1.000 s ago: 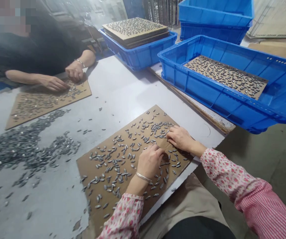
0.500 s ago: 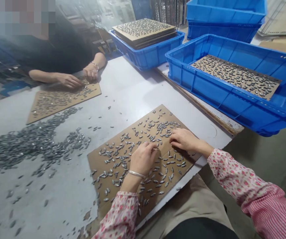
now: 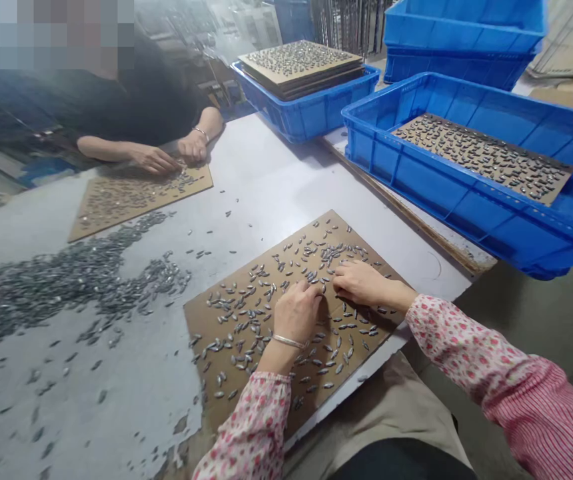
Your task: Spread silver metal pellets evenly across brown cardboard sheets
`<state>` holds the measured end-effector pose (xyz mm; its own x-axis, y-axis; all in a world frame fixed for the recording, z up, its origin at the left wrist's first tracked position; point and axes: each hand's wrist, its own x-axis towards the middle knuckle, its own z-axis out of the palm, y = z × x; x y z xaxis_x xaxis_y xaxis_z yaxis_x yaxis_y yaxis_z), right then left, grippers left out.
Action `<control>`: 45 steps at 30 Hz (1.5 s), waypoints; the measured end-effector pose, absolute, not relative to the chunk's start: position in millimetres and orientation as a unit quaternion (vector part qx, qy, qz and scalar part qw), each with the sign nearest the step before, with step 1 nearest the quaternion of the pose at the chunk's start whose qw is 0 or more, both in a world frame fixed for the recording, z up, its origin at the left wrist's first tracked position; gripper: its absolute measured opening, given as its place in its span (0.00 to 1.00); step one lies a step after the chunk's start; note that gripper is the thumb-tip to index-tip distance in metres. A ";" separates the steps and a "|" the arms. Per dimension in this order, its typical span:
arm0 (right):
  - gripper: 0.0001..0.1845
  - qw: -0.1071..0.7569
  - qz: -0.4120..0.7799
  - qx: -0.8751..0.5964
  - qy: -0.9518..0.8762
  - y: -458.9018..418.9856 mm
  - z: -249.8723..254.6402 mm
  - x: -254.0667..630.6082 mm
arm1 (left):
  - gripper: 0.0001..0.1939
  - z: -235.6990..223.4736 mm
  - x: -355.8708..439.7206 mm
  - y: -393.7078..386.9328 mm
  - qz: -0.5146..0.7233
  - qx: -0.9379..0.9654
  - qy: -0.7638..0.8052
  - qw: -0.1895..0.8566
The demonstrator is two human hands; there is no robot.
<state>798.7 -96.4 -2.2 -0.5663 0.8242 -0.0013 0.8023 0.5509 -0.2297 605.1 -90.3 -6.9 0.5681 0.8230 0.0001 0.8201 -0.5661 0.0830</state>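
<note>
A brown cardboard sheet lies at an angle on the table before me, scattered with small grey metal pieces, pointed at both ends. My left hand is over the middle of the sheet, fingers bent and closed at the tips. Just to its right, my right hand has its fingers curled down among the pieces, thumb and fingertips together. What either set of fingertips pinches is too small or hidden to make out. Pieces lie more thickly towards the sheet's far part and left side.
A large heap of the same pieces spreads over the white table at left. Across from me, a co-worker's hands work on another cardboard sheet. Blue crates holding loaded sheets stand at back and right.
My right hand has shifted left across the sheet, closer to my left hand. The whole view has slid slightly to the right. The co-worker's hands stay over their sheet.
</note>
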 end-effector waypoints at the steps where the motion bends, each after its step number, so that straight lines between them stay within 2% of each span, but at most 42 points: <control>1: 0.10 0.046 0.115 -0.459 -0.880 -97.9 -1.9 801.4 | 0.12 -6.9 604.3 -90.5 0.024 0.884 0.465 0.046; 10: 0.09 0.008 0.163 -0.522 -0.837 -97.7 3.2 803.7 | 0.11 1.4 607.5 -97.7 -0.004 0.890 0.441 0.111; 14: 0.09 0.040 0.174 -0.530 -0.829 -92.7 -3.6 801.7 | 0.11 -4.5 601.9 -95.8 0.021 0.880 0.445 0.165; 20: 0.08 0.110 0.127 -0.524 -0.835 -82.6 -16.7 786.1 | 0.09 3.9 602.4 -86.7 0.040 0.837 0.530 0.133; 24: 0.09 0.084 0.094 -0.532 -0.837 -82.9 -9.4 779.8 | 0.09 2.8 615.2 -85.7 0.007 0.842 0.531 0.094; 30: 0.10 0.031 0.133 -0.516 -0.846 -92.5 7.4 795.0 | 0.13 -8.7 616.7 -87.6 0.002 0.885 0.463 0.046; 34: 0.09 0.006 0.159 -0.525 -0.836 -95.7 6.6 803.6 | 0.14 -3.2 614.4 -91.2 -0.012 0.900 0.431 0.064; 38: 0.10 0.003 0.160 -0.550 -0.820 -96.0 3.1 804.7 | 0.12 0.9 619.0 -91.8 -0.025 0.873 0.475 0.106; 45: 0.08 0.066 0.161 -0.545 -0.820 -93.3 -2.7 799.0 | 0.11 -3.9 606.7 -80.2 0.014 0.824 0.548 0.141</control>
<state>799.0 -93.3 -2.7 -0.3981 0.9149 -0.0671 0.8724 0.3550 -0.3362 606.7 -80.2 -3.9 0.3981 0.9079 -0.1310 0.9000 -0.3590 0.2472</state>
